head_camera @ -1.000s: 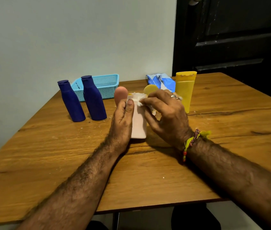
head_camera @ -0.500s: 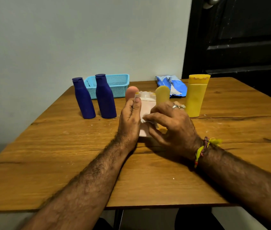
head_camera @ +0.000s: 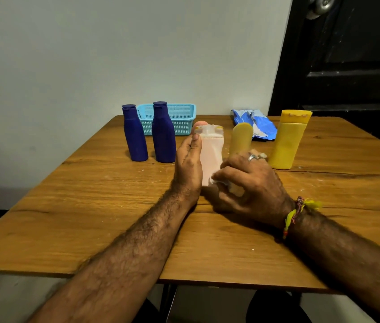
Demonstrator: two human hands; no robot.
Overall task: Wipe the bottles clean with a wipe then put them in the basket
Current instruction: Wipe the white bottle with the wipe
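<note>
Now left hand [head_camera: 188, 164] grips smooth pink bottle [head_camera: 212, 157] upright; right hand [head_camera: 247, 180] pinches crumpled white wipe [head_camera: 218, 182] vs its base.

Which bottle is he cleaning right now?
The pale pink bottle in the middle. His left hand grips it while his right hand rubs a white wipe near its base. Nobody touches the blue and yellow bottles.

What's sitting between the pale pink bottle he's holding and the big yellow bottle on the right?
In the head view, a smaller yellow bottle stands between the pink bottle and the big yellow bottle.
</note>
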